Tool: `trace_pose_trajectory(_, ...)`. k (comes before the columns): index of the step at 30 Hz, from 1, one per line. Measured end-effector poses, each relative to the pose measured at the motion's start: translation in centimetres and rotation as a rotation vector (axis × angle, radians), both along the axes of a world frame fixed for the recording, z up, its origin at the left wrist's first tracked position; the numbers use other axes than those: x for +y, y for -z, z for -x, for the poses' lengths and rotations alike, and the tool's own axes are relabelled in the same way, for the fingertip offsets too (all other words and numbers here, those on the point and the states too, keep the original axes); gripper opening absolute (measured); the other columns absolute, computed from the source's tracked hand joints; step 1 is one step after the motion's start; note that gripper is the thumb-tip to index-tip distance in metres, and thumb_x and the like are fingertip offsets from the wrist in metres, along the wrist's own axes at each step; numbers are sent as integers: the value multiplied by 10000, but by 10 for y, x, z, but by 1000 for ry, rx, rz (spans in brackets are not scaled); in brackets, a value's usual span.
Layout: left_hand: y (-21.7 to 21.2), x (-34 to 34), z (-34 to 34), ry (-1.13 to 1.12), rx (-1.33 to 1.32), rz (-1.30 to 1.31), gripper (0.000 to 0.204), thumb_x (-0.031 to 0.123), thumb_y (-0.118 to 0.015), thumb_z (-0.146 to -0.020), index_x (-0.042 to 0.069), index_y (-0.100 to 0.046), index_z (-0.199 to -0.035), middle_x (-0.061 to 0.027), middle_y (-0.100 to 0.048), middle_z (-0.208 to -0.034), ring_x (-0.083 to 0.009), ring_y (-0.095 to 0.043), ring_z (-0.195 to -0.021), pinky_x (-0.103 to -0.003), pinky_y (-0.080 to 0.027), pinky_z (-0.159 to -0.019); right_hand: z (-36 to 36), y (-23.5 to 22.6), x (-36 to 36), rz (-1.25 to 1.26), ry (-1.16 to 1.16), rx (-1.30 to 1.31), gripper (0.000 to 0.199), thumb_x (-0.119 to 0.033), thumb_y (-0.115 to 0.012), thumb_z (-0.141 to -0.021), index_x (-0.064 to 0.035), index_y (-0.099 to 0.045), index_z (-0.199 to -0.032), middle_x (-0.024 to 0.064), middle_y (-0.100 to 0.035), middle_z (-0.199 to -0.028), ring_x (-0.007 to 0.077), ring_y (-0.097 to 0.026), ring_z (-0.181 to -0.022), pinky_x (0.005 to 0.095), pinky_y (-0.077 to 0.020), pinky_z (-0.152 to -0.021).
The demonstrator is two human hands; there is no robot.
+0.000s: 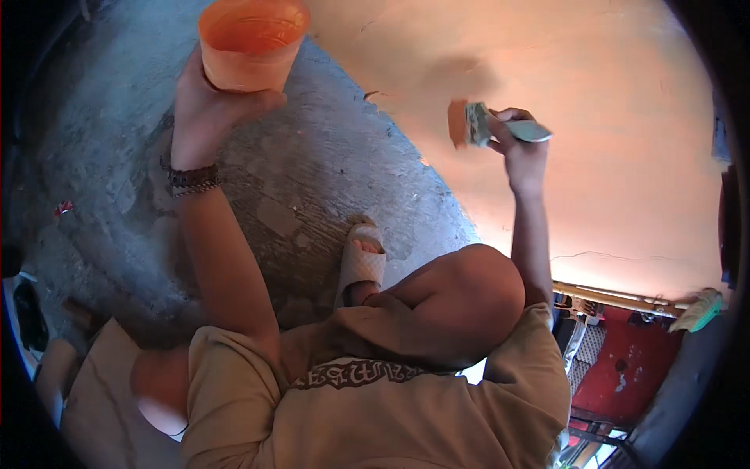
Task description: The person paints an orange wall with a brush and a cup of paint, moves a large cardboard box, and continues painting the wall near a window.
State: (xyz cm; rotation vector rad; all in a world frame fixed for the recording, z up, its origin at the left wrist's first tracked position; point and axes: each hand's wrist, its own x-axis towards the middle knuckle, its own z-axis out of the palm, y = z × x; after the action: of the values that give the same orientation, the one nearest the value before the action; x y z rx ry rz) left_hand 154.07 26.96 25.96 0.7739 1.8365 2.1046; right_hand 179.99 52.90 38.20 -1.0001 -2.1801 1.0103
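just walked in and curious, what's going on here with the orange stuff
A person crouches on a rough concrete floor beside an orange-painted wall. The right hand holds a paintbrush with its bristles against the wall. The left hand holds up an orange cup of paint, gripped from beneath. One sandalled foot rests on the floor close to the wall.

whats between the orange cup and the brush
Nothing stands there: in the head view, only bare grey floor and the edge of the orange wall lie between the cup and the brush.
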Motion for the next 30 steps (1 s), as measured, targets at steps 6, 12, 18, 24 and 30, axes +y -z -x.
trace_pose_trajectory(6, 1, 26, 0, 85, 12, -210, 761, 57, -876, -513, 22, -517, -1183, -70, -621, -1099, -160, -606, -986, -313, -515, -831, 7, -96, -11, 292, -32, 266, 124, -101, -597, -893, -38, -547, -988, 86, -630, -924, 189, -659, -841, 304, -590, -738)
trace_pose_trajectory(12, -3, 39, -8, 197, 114, -236, 853, 76, -883, -489, 32, -472, -1234, -68, -588, -1142, -167, -568, -1050, -323, -481, -899, 21, -79, -37, 271, -164, -14, 172, -86, -652, -828, -27, -584, -975, 65, -623, -846, 163, -652, -759, 307, -576, -684)
trace_pose_trajectory(18, 2, 38, -29, 301, 128, -174, 826, 63, -861, -480, 40, -489, -1218, -69, -595, -1131, -180, -564, -1064, -331, -470, -910, 28, -64, -33, 283, -53, 72, 235, -79, -674, -833, -5, -548, -1017, 83, -612, -869, 193, -660, -772, 338, -595, -682)
trace_pose_trajectory(24, 3, 34, -47, 386, 155, -51, 842, 33, -854, -458, 71, -495, -1218, -83, -616, -1113, -210, -588, -1053, -340, -479, -901, 47, -66, -52, 328, -350, 358, 158, -70, -598, -898, -25, -535, -1036, 80, -582, -925, 217, -641, -910, 357, -584, -761)
trace_pose_trajectory(30, -2, 34, -56, 358, 200, -77, 837, 23, -847, -448, 74, -503, -1209, -92, -619, -1121, -246, -598, -1057, -346, -488, -897, 53, -57, -77, 228, -622, 225, 178, -23, -702, -808, 9, -585, -937, 151, -671, -961, 209, -649, -918, 320, -542, -810)
